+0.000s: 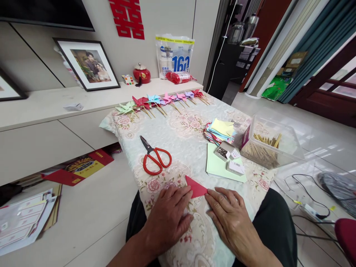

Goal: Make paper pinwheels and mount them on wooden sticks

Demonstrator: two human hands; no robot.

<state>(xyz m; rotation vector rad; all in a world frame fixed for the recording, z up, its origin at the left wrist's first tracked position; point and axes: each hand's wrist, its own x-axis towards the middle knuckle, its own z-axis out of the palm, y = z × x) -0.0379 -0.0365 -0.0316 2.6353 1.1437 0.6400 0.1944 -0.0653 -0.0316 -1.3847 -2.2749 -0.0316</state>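
Down at the bottom centre of the frame, both hands lie flat on the flowered tablecloth (191,137); the left hand (168,213) and right hand (232,218) press their fingertips onto a folded red paper (196,187) from either side, fingers spread and gripping nothing, seemingly to pin the sheet so its crease stays sharp; the paper sits just above the hands, near the table's front edge; red-handled scissors (154,157) rest open left of centre, within easy reach; right of centre lie a green sheet (219,172) bearing small boxes, a stack of coloured papers (221,130), and a clear tub of sticks (268,146); finished paper pinwheels (162,101) line the far edge in a row, kept apart from the working space
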